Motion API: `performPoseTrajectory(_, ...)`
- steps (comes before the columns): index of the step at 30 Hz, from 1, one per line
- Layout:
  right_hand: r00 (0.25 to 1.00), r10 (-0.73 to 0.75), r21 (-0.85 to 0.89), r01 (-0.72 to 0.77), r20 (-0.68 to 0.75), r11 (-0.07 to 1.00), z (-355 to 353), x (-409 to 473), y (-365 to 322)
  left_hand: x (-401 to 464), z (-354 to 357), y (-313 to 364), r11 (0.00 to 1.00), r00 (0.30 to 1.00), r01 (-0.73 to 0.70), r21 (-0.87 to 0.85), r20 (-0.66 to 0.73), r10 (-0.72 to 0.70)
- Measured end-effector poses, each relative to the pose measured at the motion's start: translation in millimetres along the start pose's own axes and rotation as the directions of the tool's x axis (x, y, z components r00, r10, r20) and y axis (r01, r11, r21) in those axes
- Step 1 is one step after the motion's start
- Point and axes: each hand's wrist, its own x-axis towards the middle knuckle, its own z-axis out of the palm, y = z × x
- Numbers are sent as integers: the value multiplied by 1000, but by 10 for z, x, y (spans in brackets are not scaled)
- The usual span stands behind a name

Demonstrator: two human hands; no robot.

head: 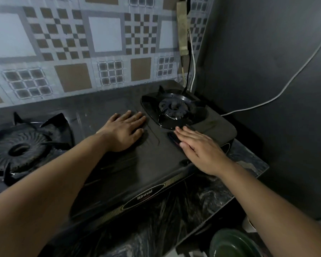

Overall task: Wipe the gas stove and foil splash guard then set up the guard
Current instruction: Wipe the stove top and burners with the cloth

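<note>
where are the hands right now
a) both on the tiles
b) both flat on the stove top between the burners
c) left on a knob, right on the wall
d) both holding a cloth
b: the left hand and right hand lie palm down, fingers spread, on the stove between the left burner and right burner, with no cloth in view.

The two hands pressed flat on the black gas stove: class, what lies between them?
In the head view, only bare black stove top with a raised ridge lies between the left hand and right hand.

Head view, close, perhaps steeply downward
</note>
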Motion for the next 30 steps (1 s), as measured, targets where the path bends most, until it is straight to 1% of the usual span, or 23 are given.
performPoseTrajectory(3, 999, 30, -14, -30, -27, 999, -65, -48, 289, -4, 1, 1, 1000, 1000, 5, -3, -1, -5)
performPoseTrajectory(9, 990, 122, -112, -128, -66, 985, -224, -19, 863, 2, 17, -2, 1000, 1000, 22, -5, -14, -22)
performPoseTrajectory(11, 982, 182, -117, -187, -49, 975, -280, 55, 1011, 15, 26, -10, 1000, 1000, 23, 3, -20, -23)
performPoseTrajectory(13, 964, 267, -109, -265, 8, 958, -335, 173, 1125, 24, 34, -13, 1000, 1000, 24, 13, -20, -24)
performPoseTrajectory(16, 921, 377, -71, -371, 101, 926, -435, 386, 1198, 27, 28, -18, 1000, 1000, 27, 10, -8, -27)
performPoseTrajectory(20, 810, 576, 11, -581, 108, 814, -489, 580, 1225, -4, 7, -5, 999, 999, 35, 16, -3, -35)
performPoseTrajectory(26, 653, 757, 105, -754, 8, 649, -394, 441, 1236, -5, -19, 19, 999, 999, 31, 25, 15, -32)
performPoseTrajectory(28, 635, 771, 132, -760, -57, 636, -350, 348, 1183, 5, -20, 17, 999, 999, 27, 25, 19, -27)
performPoseTrajectory(30, 653, 746, 155, -729, -132, 666, -273, 225, 1062, -9, -26, 16, 999, 999, 26, 32, 24, -27)
